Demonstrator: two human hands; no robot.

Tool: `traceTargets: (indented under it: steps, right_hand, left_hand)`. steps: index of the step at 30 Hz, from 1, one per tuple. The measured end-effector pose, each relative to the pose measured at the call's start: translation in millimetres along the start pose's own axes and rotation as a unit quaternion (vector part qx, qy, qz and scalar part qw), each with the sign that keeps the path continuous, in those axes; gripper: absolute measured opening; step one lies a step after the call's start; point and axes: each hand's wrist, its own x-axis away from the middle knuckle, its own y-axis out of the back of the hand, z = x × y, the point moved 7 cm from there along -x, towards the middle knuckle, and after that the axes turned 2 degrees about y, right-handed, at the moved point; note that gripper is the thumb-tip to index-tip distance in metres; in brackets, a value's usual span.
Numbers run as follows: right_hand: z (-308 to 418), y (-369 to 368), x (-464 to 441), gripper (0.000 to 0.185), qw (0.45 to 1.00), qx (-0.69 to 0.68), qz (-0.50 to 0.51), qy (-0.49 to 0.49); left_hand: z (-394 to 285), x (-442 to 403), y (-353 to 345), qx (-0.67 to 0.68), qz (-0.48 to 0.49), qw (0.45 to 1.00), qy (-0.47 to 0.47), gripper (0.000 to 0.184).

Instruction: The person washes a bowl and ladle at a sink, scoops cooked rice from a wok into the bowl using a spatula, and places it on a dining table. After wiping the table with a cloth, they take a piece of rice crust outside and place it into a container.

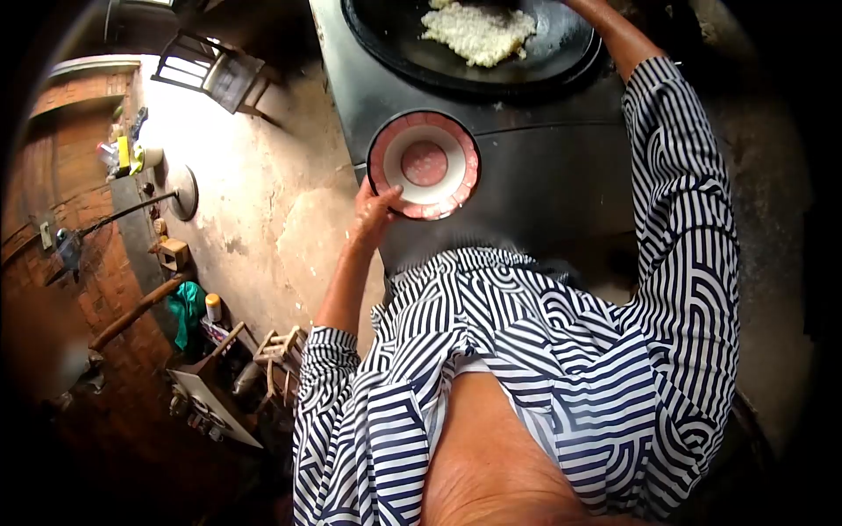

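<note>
My left hand (377, 210) grips a bowl (452, 167) at its near left side, with the thumb over the rim. The bowl is pink and white with a dark edge, and no food shows in it. It is held over the dark stove top (544, 180). Beyond it sits a wide black pan (561, 57) with a lumpy white mass of food (482, 35) in it. My right forearm (621, 39) reaches over the pan's right side. The top edge of the picture cuts off my right hand, so what it holds is hidden.
A wooden chair (232, 79) stands on the floor at the upper left. Along the left are a round-based stand (182, 193), a green cloth (186, 311), a small wooden stool (281, 351) and a brick wall (83, 298). The stove top's left edge borders the pale floor (289, 193).
</note>
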Motion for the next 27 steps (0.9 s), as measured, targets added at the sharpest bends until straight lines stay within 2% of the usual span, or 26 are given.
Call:
traceTargets:
  steps: [2, 4, 6, 7, 8, 9, 10, 11, 12, 13, 14, 16, 17, 19, 20, 21, 24, 27]
  right_hand:
    - [-2, 5, 6, 0.017, 1.000, 0.011, 0.002, 0.001]
    - [-13, 17, 8, 0.018, 1.000, -0.017, -0.001, -0.019]
    - [-28, 21, 11, 0.015, 0.998, -0.047, -0.043, -0.019]
    - [-75, -47, -20, 0.007, 0.999, 0.005, 0.039, -0.031]
    - [-98, -69, -19, 0.015, 0.995, -0.065, -0.067, 0.032]
    - [-96, -60, -9, 0.014, 0.978, -0.185, -0.063, 0.067]
    - [-89, -59, 5, 0.014, 0.948, -0.318, 0.023, 0.011]
    - [-82, -56, 23, 0.013, 0.895, -0.432, 0.091, -0.066]
    - [-67, -66, 47, 0.013, 0.779, -0.535, 0.235, -0.228]
    - [-63, -73, 60, 0.014, 0.627, -0.694, 0.207, -0.288]
    - [-54, -87, 73, 0.016, 0.442, -0.816, 0.171, -0.332]
    - [-38, -100, 86, 0.019, 0.217, -0.906, 0.130, -0.339]
    - [-46, -117, 79, 0.018, 0.206, -0.922, 0.110, -0.308]
    - [-48, -126, 71, 0.016, 0.175, -0.951, 0.095, -0.235]
    - [-43, -112, 73, 0.007, 0.149, -0.953, 0.074, -0.253]
    - [-41, -103, 75, 0.007, 0.146, -0.952, 0.062, -0.262]
    - [-46, -101, 79, 0.011, 0.121, -0.957, 0.056, -0.258]
    - [-62, -96, 81, 0.017, 0.207, -0.934, 0.048, -0.287]
  left_hand:
    - [7, 10, -1, -0.016, -0.006, 1.000, 0.026, 0.044]
    - [-11, 18, -18, 0.038, 0.011, 0.999, 0.011, 0.046]
    - [-24, 27, -26, 0.000, -0.019, 0.995, 0.098, 0.045]
    - [-35, 29, -36, 0.025, 0.009, 0.995, 0.095, 0.044]
    - [-47, 32, -45, 0.051, 0.035, 0.993, 0.096, 0.043]
    - [-70, 29, -57, 0.054, 0.064, 0.994, 0.066, 0.042]
    - [-94, 24, -71, 0.058, 0.093, 0.993, 0.035, 0.041]
    - [-113, 19, -87, 0.060, 0.142, 0.988, 0.022, 0.040]
    - [-118, 3, -86, 0.047, 0.174, 0.982, 0.063, 0.039]
    - [-139, 1, -99, 0.036, 0.171, 0.983, 0.061, 0.040]
    - [-161, 3, -111, 0.027, 0.167, 0.984, 0.060, 0.042]
    - [-170, -63, -95, -0.038, 0.150, 0.988, -0.022, 0.041]
    - [-189, -79, -130, -0.029, 0.172, 0.984, 0.043, 0.038]
    - [-204, -126, -142, -0.042, 0.155, 0.987, 0.026, 0.039]
    - [-215, -139, -143, -0.047, 0.137, 0.989, 0.010, 0.039]
    - [-224, -155, -148, -0.051, 0.140, 0.989, 0.007, 0.039]
    - [-240, -198, -152, -0.115, 0.061, 0.991, 0.008, 0.039]
    - [-252, -231, -159, -0.182, 0.060, 0.981, -0.027, 0.049]
